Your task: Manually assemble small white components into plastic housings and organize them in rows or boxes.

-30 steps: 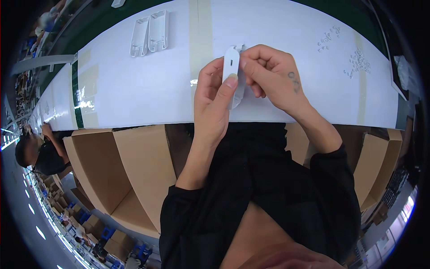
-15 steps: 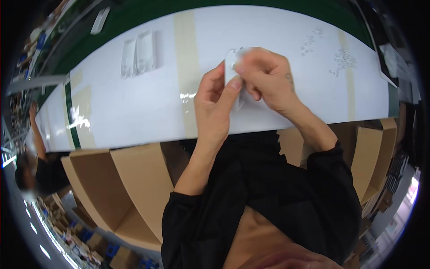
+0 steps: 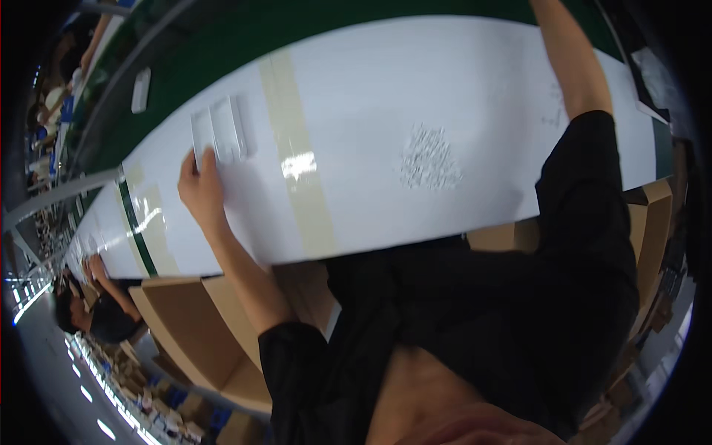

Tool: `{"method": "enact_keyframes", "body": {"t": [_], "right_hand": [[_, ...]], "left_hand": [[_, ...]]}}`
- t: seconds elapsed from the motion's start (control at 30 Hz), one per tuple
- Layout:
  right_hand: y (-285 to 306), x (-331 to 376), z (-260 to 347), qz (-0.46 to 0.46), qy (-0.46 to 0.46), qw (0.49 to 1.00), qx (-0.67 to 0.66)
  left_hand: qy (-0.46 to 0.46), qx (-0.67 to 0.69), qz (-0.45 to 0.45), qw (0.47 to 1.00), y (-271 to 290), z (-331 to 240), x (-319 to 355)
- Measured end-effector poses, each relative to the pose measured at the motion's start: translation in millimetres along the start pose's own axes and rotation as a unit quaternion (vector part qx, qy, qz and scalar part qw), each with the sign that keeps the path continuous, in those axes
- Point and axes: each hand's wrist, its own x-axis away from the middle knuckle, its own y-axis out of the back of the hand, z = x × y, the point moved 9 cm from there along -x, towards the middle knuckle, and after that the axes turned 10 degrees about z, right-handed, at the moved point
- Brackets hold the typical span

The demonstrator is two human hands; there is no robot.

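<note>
In the head view, at this blur, cannot make out lettering. Touches the near end of the left white shell point(image 3: 202, 133), lying on the white table point(image 3: 356, 89), with the left hand point(image 3: 202, 187); cannot tell how firmly. Extends the right forearm point(image 3: 577, 63) past the top edge, putting the right hand out of sight, grip unknown. Compared with half a second ago, no longer works both hands together; now shows a pile of small whitish pieces point(image 3: 431, 158) at that spot. Just right of the left shell, shows the right white shell point(image 3: 228, 130); farther right, a tape strip point(image 3: 285, 111). Blocks part of the table with the right forearm. Below the table, shows an open cardboard box point(image 3: 178, 326).
</note>
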Motion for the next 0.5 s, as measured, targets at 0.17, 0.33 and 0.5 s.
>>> {"method": "enact_keyframes", "body": {"t": [0.17, 0.33, 0.5], "right_hand": [[62, -85, -129, -0.026, -0.166, 0.963, 0.213], [-135, 109, 19, 0.169, 0.109, 0.921, 0.334], [-157, 203, 65, 0.276, 0.36, 0.782, 0.426]], "left_hand": [[-0.005, 0.048, 0.026, 0.998, -43, -39, -14], [-0.032, -0.026, 0.036, 0.999, -42, -36, 3], [0.045, 0.27, 0.044, 0.961, -45, -10, 17]]}}
